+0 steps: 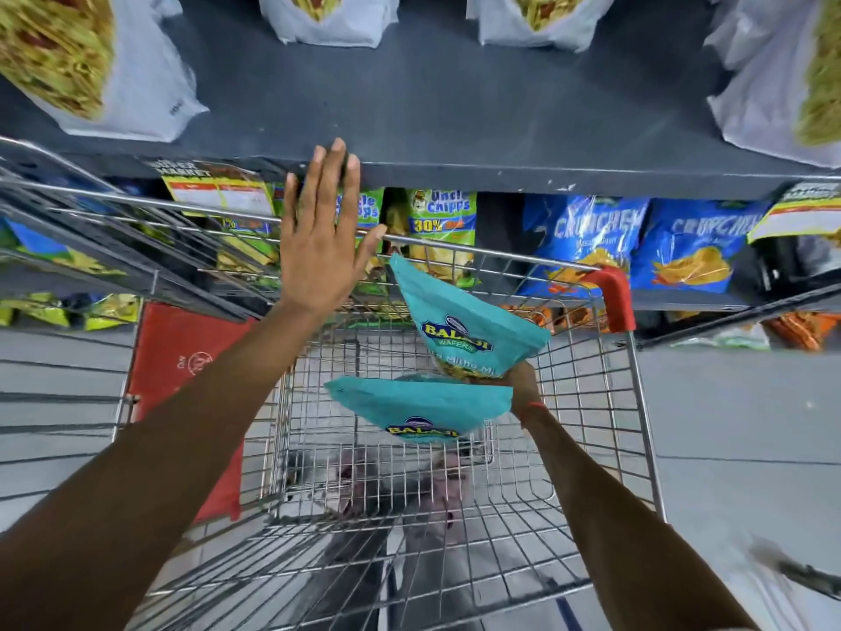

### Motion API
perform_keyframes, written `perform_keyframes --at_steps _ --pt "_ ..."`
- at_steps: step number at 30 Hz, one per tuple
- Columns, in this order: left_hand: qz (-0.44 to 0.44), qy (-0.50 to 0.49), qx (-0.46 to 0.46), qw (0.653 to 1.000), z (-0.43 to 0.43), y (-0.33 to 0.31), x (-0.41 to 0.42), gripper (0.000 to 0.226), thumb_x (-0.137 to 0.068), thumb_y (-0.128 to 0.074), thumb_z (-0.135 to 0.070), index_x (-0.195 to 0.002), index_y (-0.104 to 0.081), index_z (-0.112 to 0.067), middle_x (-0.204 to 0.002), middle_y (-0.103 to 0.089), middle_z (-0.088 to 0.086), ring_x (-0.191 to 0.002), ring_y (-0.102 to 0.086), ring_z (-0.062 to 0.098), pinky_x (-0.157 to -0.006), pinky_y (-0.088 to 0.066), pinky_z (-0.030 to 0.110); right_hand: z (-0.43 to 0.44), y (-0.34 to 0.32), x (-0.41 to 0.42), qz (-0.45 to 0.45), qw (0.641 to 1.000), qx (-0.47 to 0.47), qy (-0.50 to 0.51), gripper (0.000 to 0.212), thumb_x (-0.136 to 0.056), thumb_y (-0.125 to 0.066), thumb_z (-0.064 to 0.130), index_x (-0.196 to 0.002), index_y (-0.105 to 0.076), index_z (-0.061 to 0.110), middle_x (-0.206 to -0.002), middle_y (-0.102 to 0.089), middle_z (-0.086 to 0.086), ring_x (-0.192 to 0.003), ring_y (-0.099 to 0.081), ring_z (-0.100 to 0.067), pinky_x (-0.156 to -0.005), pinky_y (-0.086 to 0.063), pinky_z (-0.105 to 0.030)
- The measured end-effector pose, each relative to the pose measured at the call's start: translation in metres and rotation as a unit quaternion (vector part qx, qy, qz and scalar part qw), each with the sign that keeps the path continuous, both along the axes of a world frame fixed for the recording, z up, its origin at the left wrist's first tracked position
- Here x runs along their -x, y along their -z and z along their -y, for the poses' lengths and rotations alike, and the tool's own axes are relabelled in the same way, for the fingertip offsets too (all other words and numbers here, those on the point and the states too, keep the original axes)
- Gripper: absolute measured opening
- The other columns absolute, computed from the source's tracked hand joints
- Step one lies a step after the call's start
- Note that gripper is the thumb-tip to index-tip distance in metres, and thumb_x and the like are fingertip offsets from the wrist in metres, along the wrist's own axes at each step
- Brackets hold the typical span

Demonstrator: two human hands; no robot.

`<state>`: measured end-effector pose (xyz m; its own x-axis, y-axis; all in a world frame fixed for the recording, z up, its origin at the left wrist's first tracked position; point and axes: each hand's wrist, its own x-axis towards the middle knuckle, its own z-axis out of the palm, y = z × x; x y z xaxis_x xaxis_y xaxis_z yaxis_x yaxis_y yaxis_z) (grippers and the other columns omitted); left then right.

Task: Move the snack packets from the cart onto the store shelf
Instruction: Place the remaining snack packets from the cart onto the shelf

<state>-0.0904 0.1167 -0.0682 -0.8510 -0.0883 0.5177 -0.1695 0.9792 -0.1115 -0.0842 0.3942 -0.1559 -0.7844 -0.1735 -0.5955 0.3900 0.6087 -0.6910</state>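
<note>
We look down into a silver wire shopping cart (605,403) standing against a dark grey metal store shelf (455,129). Our right hand (523,387) pinches two teal plastic snack packets together at one corner, above the cart basket. On the upper teal packet (464,321) we read "BALAJI WAFERS" and below it part of a word, "Mitha". On the lower teal packet (423,409) only "BALAJI" is seen. Our left hand (321,234) is raised flat with the fingers spread, the fingertips at the front edge of the shelf board; whether they touch it we cannot tell.

Under the board, green packets marked "Uncle Chipps" with "30%" (441,230) stand beside blue packets marked "CRUNCHEX" (591,239). A yellow price label (218,193) hangs on the shelf edge; its text is too blurred. On the board, white packets with yellow noodle pictures (68,61) stand at the left, right and back, and the middle of the board is bare grey surface. The cart has a red plastic corner guard (612,298)
</note>
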Motion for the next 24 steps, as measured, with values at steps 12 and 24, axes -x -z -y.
perform_keyframes --at_steps 12,24 --pt "0.099 0.022 -0.079 0.992 -0.004 -0.041 -0.018 0.059 -0.102 -0.037 -0.035 -0.15 -0.018 -0.008 -0.157 -0.023 0.012 -0.144 -0.018 0.026 -0.117 -0.014 0.048 -0.028 -0.072 0.003 -0.035 0.998 0.007 -0.043 0.053 -0.06 -0.082 0.003 -0.109 -0.063 0.002 -0.11 -0.067 -0.013 -0.099 -0.057 -0.016 -0.092 -0.05 -0.043" --pt "0.206 0.025 -0.11 0.972 0.035 -0.075 -0.016 0.058 -0.102 -0.033 -0.034 -0.15 -0.017 -0.004 -0.158 -0.02 0.012 -0.144 -0.02 0.024 -0.118 -0.014 0.047 -0.017 -0.196 0.028 -0.134 0.98 -0.027 -0.142 0.083 -0.041 -0.087 0.051 -0.106 -0.06 0.006 -0.113 -0.066 -0.027 -0.109 -0.059 -0.042 -0.093 -0.049 -0.052"
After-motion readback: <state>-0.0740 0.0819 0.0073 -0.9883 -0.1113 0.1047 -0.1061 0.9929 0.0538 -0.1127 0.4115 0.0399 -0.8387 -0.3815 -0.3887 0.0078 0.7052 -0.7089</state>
